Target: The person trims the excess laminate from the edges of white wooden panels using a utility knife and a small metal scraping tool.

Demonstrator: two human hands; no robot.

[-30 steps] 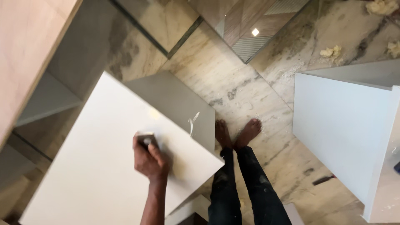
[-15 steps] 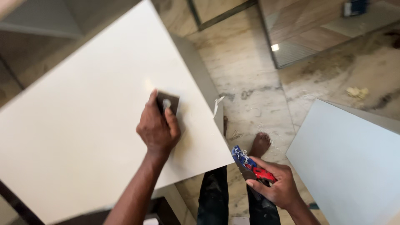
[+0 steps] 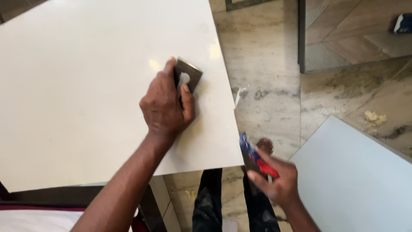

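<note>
My left hand (image 3: 165, 107) presses down on a small dark square plate with a round hole (image 3: 187, 76), which lies flat on a large white board (image 3: 86, 86) near its right edge. My right hand (image 3: 274, 180) hangs off the board's lower right corner, closed around a thin tool with a blue and red handle (image 3: 256, 157). The tool is blurred and its tip points up toward the board's corner. My dark trouser legs (image 3: 210, 202) and a bare foot (image 3: 266, 145) show below the board.
A second white panel (image 3: 356, 180) lies at the lower right. The floor is veined marble (image 3: 266, 64) with scraps of debris (image 3: 374, 117). A dark-framed floor section (image 3: 343, 38) sits at the upper right, with a blue object (image 3: 403, 22) in the corner.
The view has closed in on the board. My left hand stays on the dark plate. My right hand with the blue and red tool came into view and has lifted closer to the board's corner.
</note>
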